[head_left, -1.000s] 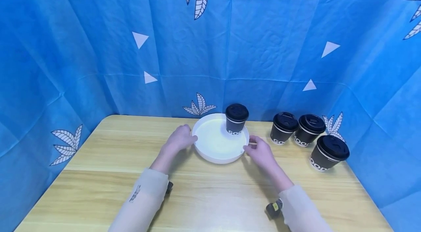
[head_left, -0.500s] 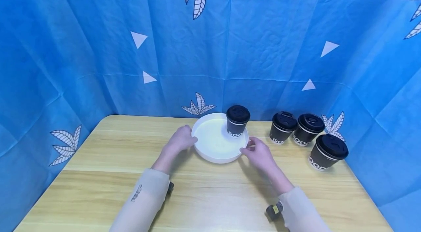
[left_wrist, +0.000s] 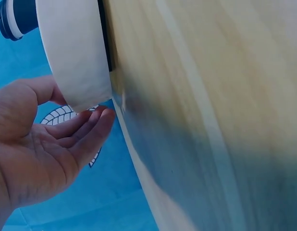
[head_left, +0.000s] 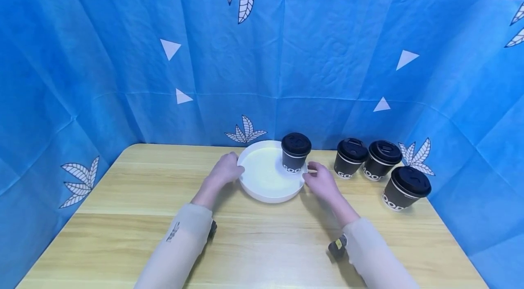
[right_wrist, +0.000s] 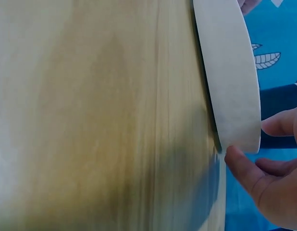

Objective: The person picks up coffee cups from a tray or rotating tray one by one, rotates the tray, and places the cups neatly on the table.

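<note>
A round white tray (head_left: 262,175) with a low wall lies on the wooden table, toward its back edge. Inside it, at the right back, stands a black lidded paper coffee cup (head_left: 294,152), upright. My left hand (head_left: 224,171) holds the tray's left side; in the left wrist view its thumb (left_wrist: 50,89) overlaps the rim and its fingers (left_wrist: 91,130) reach under the wall. On the opposite side my right hand (head_left: 322,180) pinches the tray, thumb (right_wrist: 278,123) at the rim and a fingertip (right_wrist: 233,155) at the lower edge.
To the right of the tray stand three more lidded coffee cups: one nearest the tray (head_left: 350,158), one beside it (head_left: 382,160), and one closer to the right edge (head_left: 406,188). A blue patterned curtain (head_left: 278,61) hangs behind the table (head_left: 262,243) and along its sides.
The cup in the tray has shifted slightly right and nearer. My right hand has moved a little farther back along the rim. My left hand keeps its place; the whole view drifts slightly.
</note>
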### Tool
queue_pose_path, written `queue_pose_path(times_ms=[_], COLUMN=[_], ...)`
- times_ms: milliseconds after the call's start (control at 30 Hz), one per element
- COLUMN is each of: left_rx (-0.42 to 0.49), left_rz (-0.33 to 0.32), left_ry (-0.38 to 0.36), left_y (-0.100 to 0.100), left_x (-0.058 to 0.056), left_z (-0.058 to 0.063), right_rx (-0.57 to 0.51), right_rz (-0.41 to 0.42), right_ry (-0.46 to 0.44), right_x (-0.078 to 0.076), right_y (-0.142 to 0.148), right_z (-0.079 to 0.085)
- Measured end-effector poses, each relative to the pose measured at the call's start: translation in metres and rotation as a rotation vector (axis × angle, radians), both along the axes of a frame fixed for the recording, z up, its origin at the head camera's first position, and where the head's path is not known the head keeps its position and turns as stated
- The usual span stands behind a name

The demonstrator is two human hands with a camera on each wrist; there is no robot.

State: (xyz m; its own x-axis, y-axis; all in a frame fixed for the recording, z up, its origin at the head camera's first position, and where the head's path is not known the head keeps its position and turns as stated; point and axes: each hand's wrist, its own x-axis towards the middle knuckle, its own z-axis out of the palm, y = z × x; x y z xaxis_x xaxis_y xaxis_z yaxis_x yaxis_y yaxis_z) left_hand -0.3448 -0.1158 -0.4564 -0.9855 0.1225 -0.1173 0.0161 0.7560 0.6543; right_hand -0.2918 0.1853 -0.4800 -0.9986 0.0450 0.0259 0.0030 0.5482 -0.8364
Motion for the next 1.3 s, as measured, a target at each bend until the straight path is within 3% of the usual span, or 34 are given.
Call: queue_pose_path(times_ms=[400, 933, 1300], left_rx=[-0.043, -0.269, -0.325], left_rz=[-0.008, -0.063, -0.101], left_ry=[0.030, 0.135, 0.106], left_y=[0.006, -0.002, -0.005], left_x=[-0.012, 0.017, 0.025], left_z=[-0.002, 0.009, 0.007], right_rx=[0.016, 0.028, 0.101], right_rz=[0.009, 0.034, 0.036], right_ry=[0.018, -0.003, -0.008], right_x=[-0.002, 0.021, 0.033], right_y=[-0.002, -0.006, -0.010], right_z=[-0.006, 0.000, 0.004])
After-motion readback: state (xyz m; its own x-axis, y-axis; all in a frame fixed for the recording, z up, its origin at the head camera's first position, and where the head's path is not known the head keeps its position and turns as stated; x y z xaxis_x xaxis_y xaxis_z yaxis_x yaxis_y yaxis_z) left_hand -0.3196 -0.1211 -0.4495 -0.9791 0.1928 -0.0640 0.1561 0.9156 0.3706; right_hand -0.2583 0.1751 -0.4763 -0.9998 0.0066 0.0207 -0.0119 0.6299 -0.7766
